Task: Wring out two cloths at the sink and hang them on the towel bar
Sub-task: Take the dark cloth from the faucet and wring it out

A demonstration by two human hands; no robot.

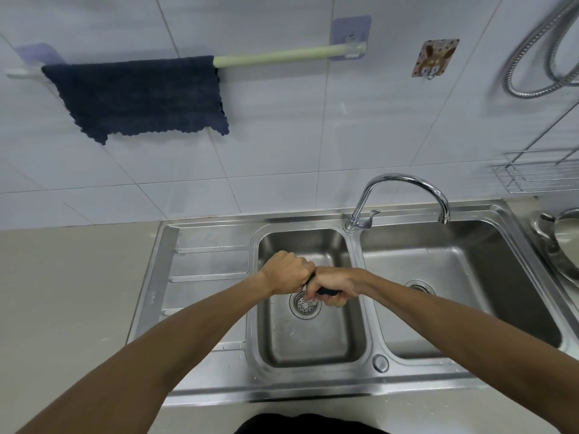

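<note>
A dark blue cloth (138,95) hangs spread over the left part of the pale green towel bar (275,54) on the tiled wall. Over the small left basin of the steel sink (313,339), my left hand (286,272) and my right hand (333,285) are fisted side by side, touching, around a second dark cloth (326,291). That cloth is bunched tight and almost wholly hidden inside my fists; only a dark strip shows under my right hand. The drain strainer (305,305) lies just below my hands.
A chrome faucet (404,195) arches toward the larger right basin (454,286). A ribbed drainboard (206,267) lies left of the basins. A wire rack (539,173) and a shower hose (539,54) are at the right, a metal pot (560,242) by the sink's right edge, a wall hook (434,57) beside the bar.
</note>
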